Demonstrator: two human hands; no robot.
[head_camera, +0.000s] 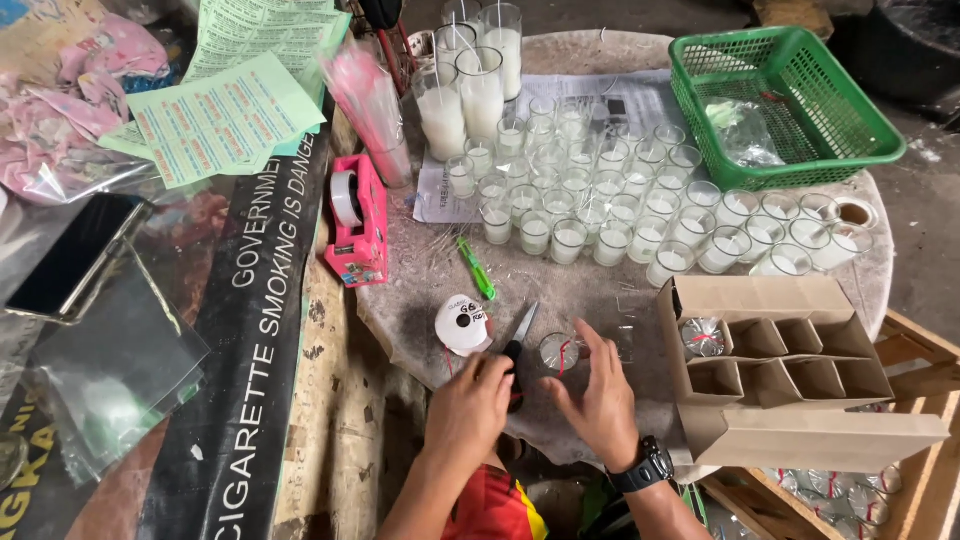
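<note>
Both forearms reach up from the bottom edge, a black wristwatch on the right wrist. Left hand is loosely curled, its fingertips beside the black handles of a pair of scissors that lie on the round worktop; whether it grips them I cannot tell. Right hand is open, fingers spread and cupped around a small wrapped glass candle tied with red thread, which stands on the worktop just beside the scissors' blade.

Left of the scissors lies a white spool of thread. A green pen-like tool lies farther up, and a pink tape dispenser stands at the worktop's left edge. Right of the hands sits an open cardboard box with dividers; one wrapped candle rests in its upper left compartment.

Rows of small glasses filled with white wax crowd the middle of the worktop, with taller wax-filled glasses behind them. A green plastic basket stands at the upper right, holding clear wrappers. Clear plastic bags lie at the left.
</note>
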